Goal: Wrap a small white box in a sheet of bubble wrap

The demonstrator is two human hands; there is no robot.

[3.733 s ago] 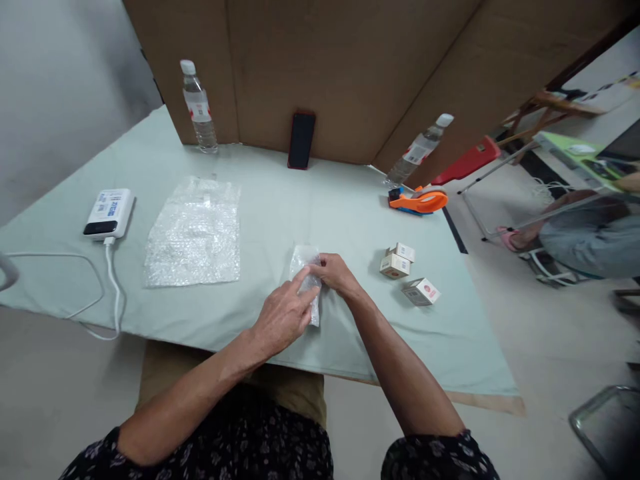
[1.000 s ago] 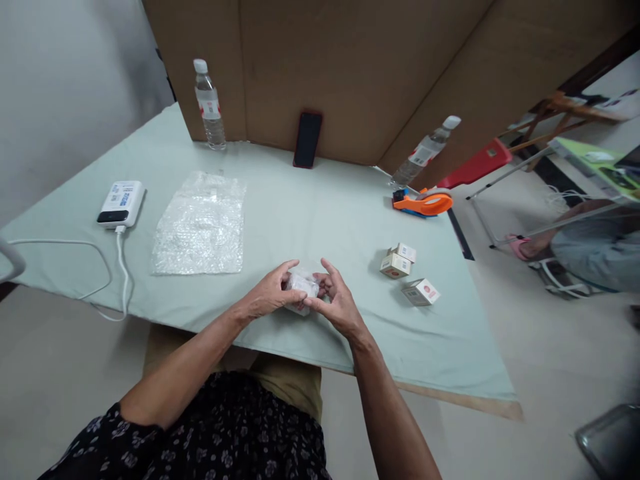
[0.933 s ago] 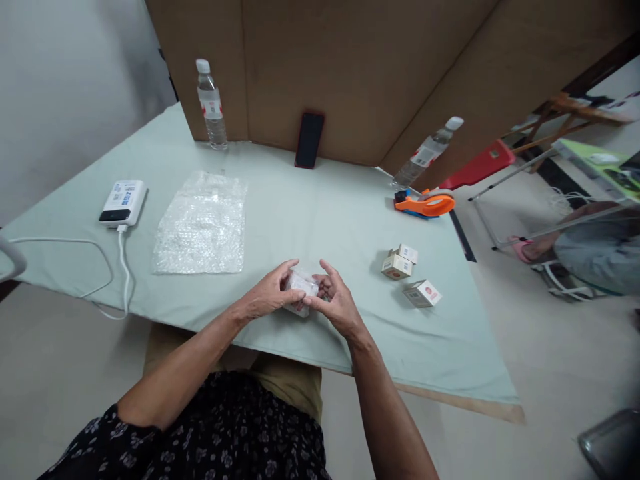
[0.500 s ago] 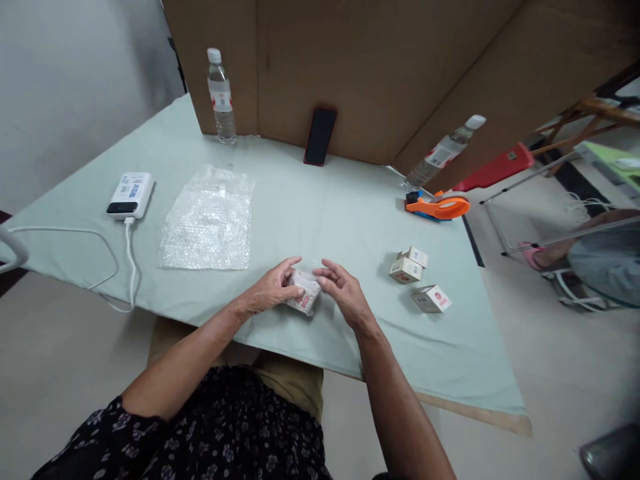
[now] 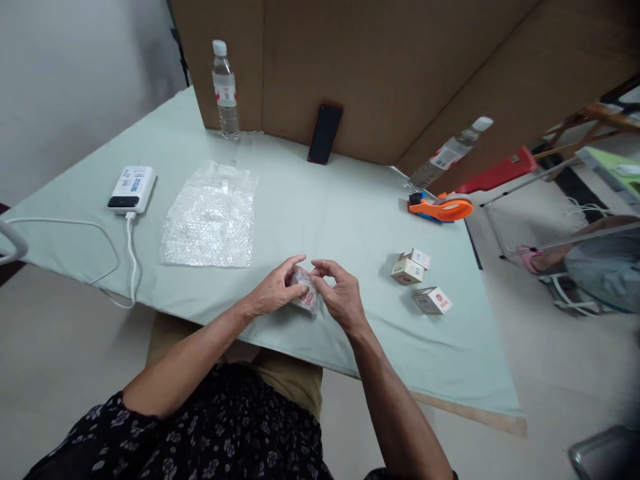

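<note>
Both hands meet over the near middle of the table, holding a small box wrapped in bubble wrap [image 5: 306, 296]. My left hand [image 5: 274, 292] grips its left side, thumb on top. My right hand [image 5: 339, 295] pinches the wrap at its upper right edge with curled fingers. A red mark shows through the wrap. To the right lie three small white-and-tan boxes [image 5: 411, 267], one of them [image 5: 432, 301] closer to me. A flat sheet of bubble wrap [image 5: 210, 216] lies to the left.
An orange tape dispenser [image 5: 440, 208] sits at the right edge. Two water bottles [image 5: 225, 91] [image 5: 450, 152] and a dark phone [image 5: 325, 133] stand against the cardboard wall. A white power bank [image 5: 132, 190] with cable lies far left. Another person's legs [image 5: 590, 257] show at right.
The loose strip of bubble wrap is now rolled tight around the small box. My hands have stayed near the table's front edge, and my right fingers moved onto the wrap's top edge.
</note>
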